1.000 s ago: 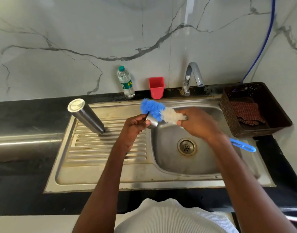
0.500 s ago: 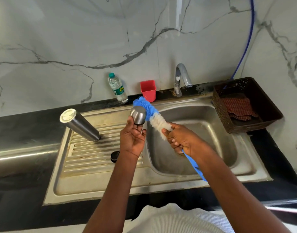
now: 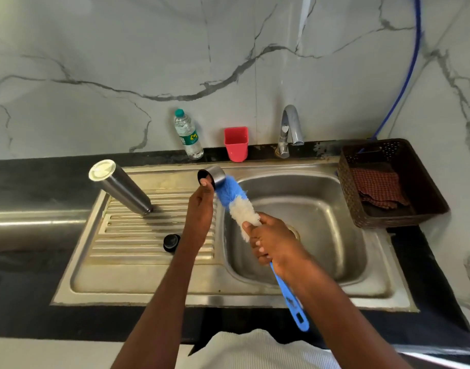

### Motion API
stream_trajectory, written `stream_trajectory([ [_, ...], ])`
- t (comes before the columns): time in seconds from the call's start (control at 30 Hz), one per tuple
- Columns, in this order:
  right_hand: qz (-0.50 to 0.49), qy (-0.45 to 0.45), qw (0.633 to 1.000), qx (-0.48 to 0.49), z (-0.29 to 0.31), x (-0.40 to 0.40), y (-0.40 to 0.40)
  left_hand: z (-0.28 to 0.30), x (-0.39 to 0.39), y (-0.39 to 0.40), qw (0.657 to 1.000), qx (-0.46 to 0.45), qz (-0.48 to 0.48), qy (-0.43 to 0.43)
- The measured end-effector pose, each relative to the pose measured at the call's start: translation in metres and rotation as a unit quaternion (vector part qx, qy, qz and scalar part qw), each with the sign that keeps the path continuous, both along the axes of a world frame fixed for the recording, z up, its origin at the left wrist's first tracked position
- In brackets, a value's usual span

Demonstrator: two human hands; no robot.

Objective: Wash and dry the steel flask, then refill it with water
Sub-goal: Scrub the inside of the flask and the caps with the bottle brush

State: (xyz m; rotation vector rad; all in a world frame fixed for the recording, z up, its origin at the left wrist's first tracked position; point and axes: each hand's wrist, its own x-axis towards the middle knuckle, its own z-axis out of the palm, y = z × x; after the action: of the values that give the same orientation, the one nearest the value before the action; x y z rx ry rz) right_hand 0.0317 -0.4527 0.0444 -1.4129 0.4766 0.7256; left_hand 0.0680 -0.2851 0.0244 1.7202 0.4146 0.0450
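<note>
Left hand (image 3: 202, 206) pinched small round steel flask cap (image 3: 212, 175) over sink basin (image 3: 335, 209) left rim. Right hand (image 3: 271, 241) gripped blue-and-white bristle bottle brush (image 3: 235, 201), bristles against cap. Cap likely light, wet, slippery; pinch rim. Tall cylindrical steel flask (image 3: 122, 189) inverted left of basin, black stopper (image 3: 171, 242) nearby; tap (image 3: 289, 131) behind. Nothing blocking.

Blue-and-white brush (image 3: 237, 202), red cup (image 3: 236, 143)
</note>
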Motion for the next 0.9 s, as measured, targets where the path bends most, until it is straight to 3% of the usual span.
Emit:
stream_trajectory([
  [0.07,0.013,-0.147,0.974,-0.169,-0.010,-0.013,0.005,-0.002,0.000,-0.003,0.999,-0.038,-0.014,-0.003],
  [0.13,0.064,-0.265,0.918,-0.289,-0.010,-0.020,0.008,-0.005,-0.003,-0.011,0.996,-0.069,-0.042,-0.022],
  [0.27,0.185,-0.333,0.831,-0.406,0.000,-0.013,0.010,-0.012,-0.007,-0.015,0.996,-0.058,-0.063,-0.003],
  [0.33,0.183,-0.330,0.832,-0.406,0.005,0.000,0.008,-0.011,-0.010,-0.007,0.998,-0.045,-0.049,-0.012],
  [0.47,0.128,-0.271,0.906,-0.300,-0.001,0.028,0.002,-0.023,-0.014,0.013,0.999,-0.041,0.010,-0.028],
  [0.57,0.094,-0.216,0.938,-0.253,-0.010,0.031,-0.002,-0.032,-0.017,0.024,0.997,-0.015,0.063,-0.045],
  [0.67,0.089,-0.211,0.935,-0.272,-0.020,0.024,-0.006,-0.030,-0.015,0.036,0.993,-0.067,0.080,-0.058],
  [0.73,0.095,-0.232,0.926,-0.282,-0.022,0.019,-0.009,-0.026,-0.011,0.044,0.985,-0.152,0.064,-0.048],
  [0.83,0.108,-0.252,0.908,-0.318,-0.016,0.014,-0.008,-0.025,-0.006,0.056,0.941,-0.333,0.059,-0.005],
  [0.9,0.118,-0.266,0.878,-0.380,-0.012,0.012,-0.007,-0.029,-0.002,0.064,0.926,-0.370,0.070,0.001],
])
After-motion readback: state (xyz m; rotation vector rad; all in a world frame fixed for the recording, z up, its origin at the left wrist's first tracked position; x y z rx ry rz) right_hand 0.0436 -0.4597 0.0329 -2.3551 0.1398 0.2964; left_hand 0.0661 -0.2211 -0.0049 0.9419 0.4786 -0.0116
